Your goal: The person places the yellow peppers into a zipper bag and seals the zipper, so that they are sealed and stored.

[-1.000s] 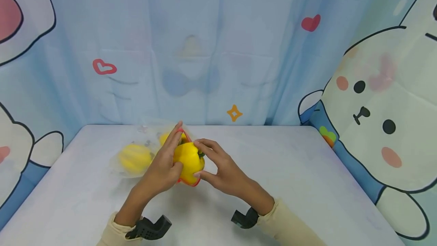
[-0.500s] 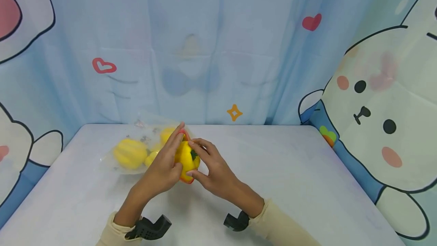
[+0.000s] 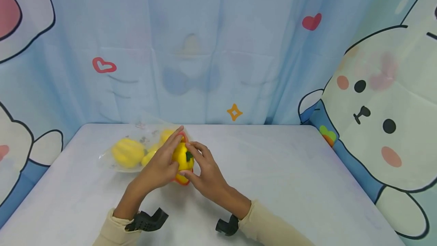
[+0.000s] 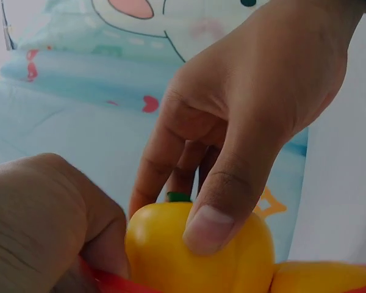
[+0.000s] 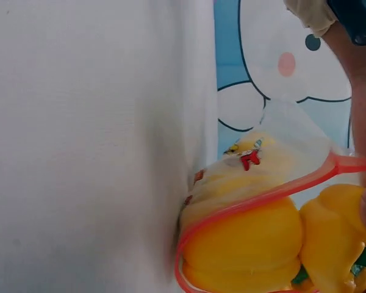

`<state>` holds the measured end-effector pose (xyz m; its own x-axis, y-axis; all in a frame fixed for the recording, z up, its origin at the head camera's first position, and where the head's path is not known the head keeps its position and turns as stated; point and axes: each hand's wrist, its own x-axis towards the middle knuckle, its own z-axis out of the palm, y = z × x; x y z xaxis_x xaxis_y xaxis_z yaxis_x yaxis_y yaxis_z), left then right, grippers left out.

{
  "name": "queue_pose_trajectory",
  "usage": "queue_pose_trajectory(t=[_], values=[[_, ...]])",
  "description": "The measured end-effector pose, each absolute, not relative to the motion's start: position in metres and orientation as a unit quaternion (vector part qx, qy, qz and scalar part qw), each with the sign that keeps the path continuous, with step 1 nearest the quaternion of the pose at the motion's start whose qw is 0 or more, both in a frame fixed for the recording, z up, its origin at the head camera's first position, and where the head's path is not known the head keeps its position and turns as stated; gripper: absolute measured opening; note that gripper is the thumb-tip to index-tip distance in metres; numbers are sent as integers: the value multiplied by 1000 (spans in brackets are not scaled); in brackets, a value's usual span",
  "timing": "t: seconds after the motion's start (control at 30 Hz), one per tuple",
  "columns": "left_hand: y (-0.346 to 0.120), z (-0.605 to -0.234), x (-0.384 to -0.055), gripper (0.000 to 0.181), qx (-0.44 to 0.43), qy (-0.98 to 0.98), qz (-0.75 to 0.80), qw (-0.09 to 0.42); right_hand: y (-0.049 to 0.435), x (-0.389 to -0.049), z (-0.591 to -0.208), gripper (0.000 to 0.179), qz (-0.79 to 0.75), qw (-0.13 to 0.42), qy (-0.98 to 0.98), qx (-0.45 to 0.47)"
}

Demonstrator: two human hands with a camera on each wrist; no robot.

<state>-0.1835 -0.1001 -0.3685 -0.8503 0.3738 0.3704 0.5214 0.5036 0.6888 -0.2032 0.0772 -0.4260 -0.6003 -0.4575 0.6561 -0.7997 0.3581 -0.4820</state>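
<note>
A clear plastic bag (image 3: 141, 128) with a red-edged mouth lies on its side, holding several yellow bell peppers (image 3: 128, 153). My left hand (image 3: 158, 172) grips the bag at its mouth, fingers extended along the upper rim. Between finger and thumb, my right hand (image 3: 206, 172) holds a yellow bell pepper (image 3: 178, 156) at the mouth, its green stem facing right. In the left wrist view, the right thumb presses on that bell pepper (image 4: 177, 250) just above the red rim. The right wrist view shows the red rim (image 5: 250, 204) around bell peppers; the right hand cannot be made out there.
A white-covered table (image 3: 290, 177) extends to the right of the hands. Behind it hangs a blue curtain (image 3: 252, 48) with cartoon prints. Dark cameras are strapped to both wrists, the left camera (image 3: 148, 221) close above the table.
My right hand has moved left with the bell pepper, bringing it further into the bag's mouth. The bag and the peppers inside have shifted slightly left. My left hand keeps its grip.
</note>
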Motion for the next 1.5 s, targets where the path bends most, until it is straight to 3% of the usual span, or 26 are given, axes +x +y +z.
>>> queue_pose_trajectory(t=[0.33,0.93,1.37,1.5], values=[[-109,-374,-191,74,-232,-870,-426,93,73,-210,-435,69,462,172,-772,402],[-112,-373,-190,77,-214,-871,-430,103,50,-222,-441,65,467,243,-760,382],[-113,-375,-190,77,-217,-869,-432,101,52,-229,-441,61,499,199,-753,381],[-112,-374,-190,76,-219,-875,-419,107,56,-234,-439,56,481,208,-754,395]])
